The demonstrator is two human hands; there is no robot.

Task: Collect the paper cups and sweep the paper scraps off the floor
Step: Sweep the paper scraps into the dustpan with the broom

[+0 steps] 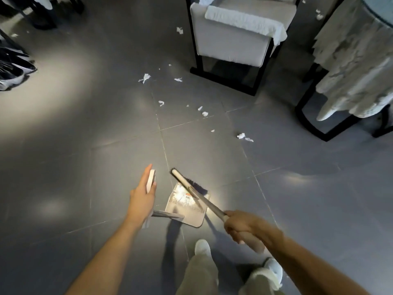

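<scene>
My left hand [141,199] holds the white top of the dustpan's upright handle [151,180] between thumb and fingers. The grey dustpan [187,211] stands on the floor just in front of my feet, with white scraps inside it. My right hand [242,225] grips the broom's pale handle [204,201]. The dark broom head [196,185] sits at the pan's mouth. Loose paper scraps lie further ahead on the grey tiles: one pair [144,77], a cluster [203,111] and another pair [244,137] to the right. No paper cup is in view.
A white upholstered chair [234,39] on a black frame stands ahead, with a scrap [179,30] beside it. At the right is a table under a white cloth [357,60]. Shoes [12,69] lie at the left edge. My own feet [203,248] are close behind the dustpan.
</scene>
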